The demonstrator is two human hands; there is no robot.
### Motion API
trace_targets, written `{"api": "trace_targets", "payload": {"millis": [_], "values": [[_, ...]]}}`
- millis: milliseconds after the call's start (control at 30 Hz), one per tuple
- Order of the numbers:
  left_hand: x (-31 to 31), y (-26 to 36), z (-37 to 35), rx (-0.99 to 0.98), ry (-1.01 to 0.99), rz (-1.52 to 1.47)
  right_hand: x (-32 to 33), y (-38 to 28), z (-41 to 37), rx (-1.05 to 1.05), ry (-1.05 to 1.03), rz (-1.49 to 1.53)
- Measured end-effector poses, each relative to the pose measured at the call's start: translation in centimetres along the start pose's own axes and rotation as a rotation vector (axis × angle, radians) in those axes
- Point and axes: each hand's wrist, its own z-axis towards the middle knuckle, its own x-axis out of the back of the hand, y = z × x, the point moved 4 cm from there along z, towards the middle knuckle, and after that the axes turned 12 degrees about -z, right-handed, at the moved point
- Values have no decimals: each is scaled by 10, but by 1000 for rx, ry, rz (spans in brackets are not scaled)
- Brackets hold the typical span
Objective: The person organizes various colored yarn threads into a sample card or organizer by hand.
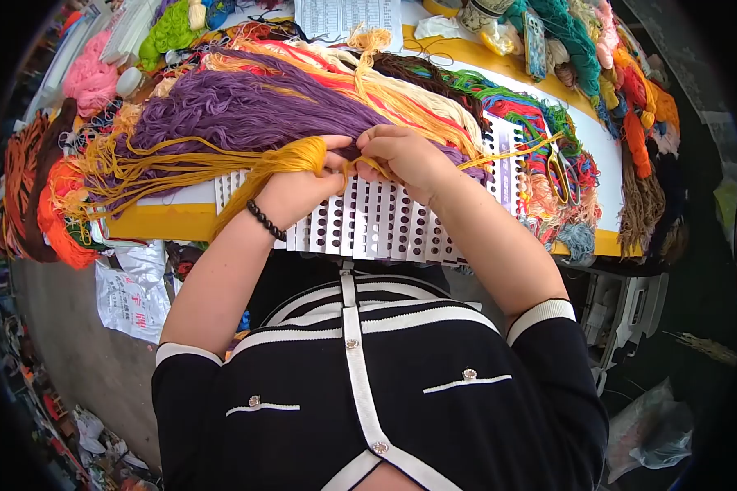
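Note:
My left hand [303,176] has a hank of golden-yellow thread [258,176] draped over it, its fingers closed round the strands. Close beside it, my right hand [401,164] pinches part of the same yellow thread, and a few strands run out from it to the right. Below both hands lie several white cards with rows of punched holes [368,217]. Behind them spreads a large bundle of purple thread [221,106], with cream, red and orange thread [336,74] beyond it. The fingertips partly hide the spot where the yellow strands meet the card edge.
Scissors [558,173] lie among multicoloured threads on the right. A phone [535,45] and a printed sheet [348,20] are at the back. Pink yarn [92,74] and orange thread [65,209] sit at left. A white plastic bag [131,295] hangs below the table's left edge.

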Motion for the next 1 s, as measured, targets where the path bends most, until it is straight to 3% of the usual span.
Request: {"api": "trace_targets", "payload": {"millis": [33, 100, 133, 200, 233, 300, 333, 367, 433, 467, 533, 567, 633, 667, 700, 767, 833, 1000], "values": [[5, 2, -1, 3, -2, 4, -2, 1, 3, 1, 0, 5], [32, 24, -9, -203, 349, 601, -6, 6, 10, 3, -63, -236], [48, 32, -13, -338, 436, 598, -6, 8, 11, -8, -61, -306], [72, 48, -25, -28, 590, 193, -6, 14, 18, -2, -46, -337], [95, 51, -27, -83, 560, -81, -5, 16, 20, -2, -30, -368], [113, 90, -49, -223, 650, -227, -5, 16, 19, -7, -22, -385], [152, 94, -59, -354, 432, -349, -5, 17, 19, -14, -17, -405], [167, 104, -66, -392, 590, -458, -6, 19, 20, -10, -19, -403], [170, 115, -74, -471, 712, -432, -7, 19, 21, 38, 26, -447], [164, 105, -77, -355, 686, -468, -11, 19, 18, 45, 24, -449], [118, 90, -85, -125, 672, -426, -24, 2, 0, 337, 144, -693], [94, 79, -86, -151, 404, -434, -38, -14, -18, 480, 139, -621], [57, 67, -97, -11, 301, -285, -66, -32, -42, 552, 48, -509], [37, 67, -103, 29, 269, -414, -77, -37, -49, 704, 8, -469], [28, 64, -104, 2, 103, -477, -86, -41, -55, 859, -31, -428], [8, 68, -104, -39, 133, -522, -99, -34, -56, 804, -60, -355], [7, 63, -106, -25, 137, -493, -107, -24, -53, 492, -195, -203], [4, 54, -110, 48, 81, -429, -110, -12, -52, 321, -305, 54]]}}
